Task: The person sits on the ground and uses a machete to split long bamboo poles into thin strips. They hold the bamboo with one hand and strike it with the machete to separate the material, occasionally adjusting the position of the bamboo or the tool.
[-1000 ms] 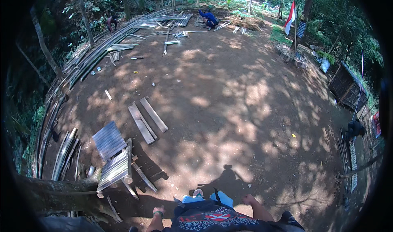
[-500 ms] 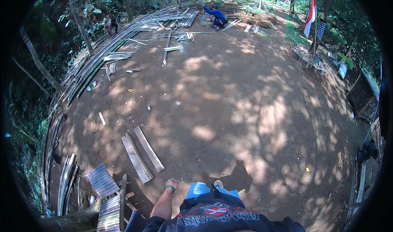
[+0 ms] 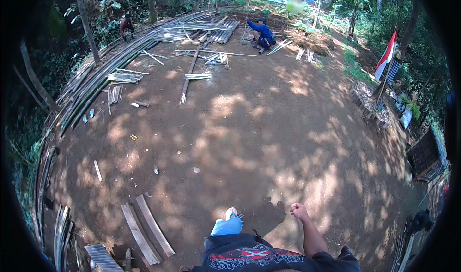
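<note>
Right hand, in the head view, hangs forward of the black T-shirt over brown earth, its fingers folded into a loose fist; nothing shows in it, and it touches nothing that I can make out. The left hand is outside the frame, so whether it is clenched, released or grasping anything I cannot tell. Between the right hand and the wooden planks comes a foot in a flip-flop, below a light-blue trouser leg.

Those planks lie flat on the ground, well off to the person's left: an outer plank and an inner plank, side by side and nearly parallel. Their long axis slants, the far ends leaning left and the near ends pointing back toward the person. They sit on the left arm's side, with the right hand across the body from them. Just left of the outer plank's near end is a slatted panel, cut by the lower edge.
</note>
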The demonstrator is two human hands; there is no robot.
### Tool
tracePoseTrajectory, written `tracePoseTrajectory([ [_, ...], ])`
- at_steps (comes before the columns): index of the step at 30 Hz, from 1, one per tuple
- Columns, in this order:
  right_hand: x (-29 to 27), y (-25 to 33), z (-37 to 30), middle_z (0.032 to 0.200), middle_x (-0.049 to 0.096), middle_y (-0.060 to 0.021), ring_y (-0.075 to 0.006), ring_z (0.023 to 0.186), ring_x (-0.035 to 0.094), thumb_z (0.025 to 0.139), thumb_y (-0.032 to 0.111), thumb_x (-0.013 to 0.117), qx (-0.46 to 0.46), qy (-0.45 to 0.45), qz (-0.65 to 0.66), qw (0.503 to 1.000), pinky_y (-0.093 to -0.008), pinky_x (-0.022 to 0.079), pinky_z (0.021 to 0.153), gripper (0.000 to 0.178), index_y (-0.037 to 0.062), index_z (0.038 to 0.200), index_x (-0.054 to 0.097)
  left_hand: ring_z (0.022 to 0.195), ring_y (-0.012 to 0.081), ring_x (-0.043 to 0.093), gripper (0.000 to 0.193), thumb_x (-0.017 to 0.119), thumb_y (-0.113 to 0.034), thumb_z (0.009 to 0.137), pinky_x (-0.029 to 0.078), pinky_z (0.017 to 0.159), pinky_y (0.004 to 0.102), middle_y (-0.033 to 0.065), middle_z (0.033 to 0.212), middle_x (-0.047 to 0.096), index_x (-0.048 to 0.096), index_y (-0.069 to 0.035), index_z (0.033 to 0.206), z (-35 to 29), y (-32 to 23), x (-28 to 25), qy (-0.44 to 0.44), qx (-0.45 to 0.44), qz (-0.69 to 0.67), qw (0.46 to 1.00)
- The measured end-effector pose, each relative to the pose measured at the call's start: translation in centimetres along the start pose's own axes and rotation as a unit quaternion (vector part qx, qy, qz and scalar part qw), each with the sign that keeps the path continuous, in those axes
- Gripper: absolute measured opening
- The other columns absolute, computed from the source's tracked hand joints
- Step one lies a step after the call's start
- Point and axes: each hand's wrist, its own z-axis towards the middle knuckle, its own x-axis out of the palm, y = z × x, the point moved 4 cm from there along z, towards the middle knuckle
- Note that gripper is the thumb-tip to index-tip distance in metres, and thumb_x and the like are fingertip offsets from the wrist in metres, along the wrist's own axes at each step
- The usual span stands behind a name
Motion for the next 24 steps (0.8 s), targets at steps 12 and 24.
tracePoseTrajectory([
  [12, 2.6, 1.8, 18.7, 0.088, 0.071, -0.0179, -0.0251, 0.069, 0.069, 0.091, 0.015, 0.064, 0.357, 0.095, -0.032, 0.929, -0.0371, 0.054, 0.055, 0.026, 0.0004, 0.111, 0.064, 0.078, 0.0338, 0.069, 0.035, 0.064, -0.036, 0.091, 0.053, 0.074, 0.0397, 0.0199, 0.083, 0.07, 0.068, -0.002, 0.085, -11.7, -77.4, -35.6, -0.208, 0.503, -0.174, 0.82],
  [24, -3.5, 47.7, 82.8, 0.071, 0.068, -0.0073, -0.0141, 0.06, 0.061, 0.097, 0.027, 0.06, -0.006, -0.077, -0.048, 0.996, -0.0301, 0.048, 0.056, 0.033, 0.0019, 0.076, 0.067, 0.12, 0.032, 0.062, 0.054, 0.063, -0.048, 0.086, 0.049, 0.101, 0.0402, 0.0229, 0.119, 0.068, 0.071, -0.001, 0.112, 4.9, -83.6, -33.8, -0.114, 0.062, -0.023, 0.991],
])
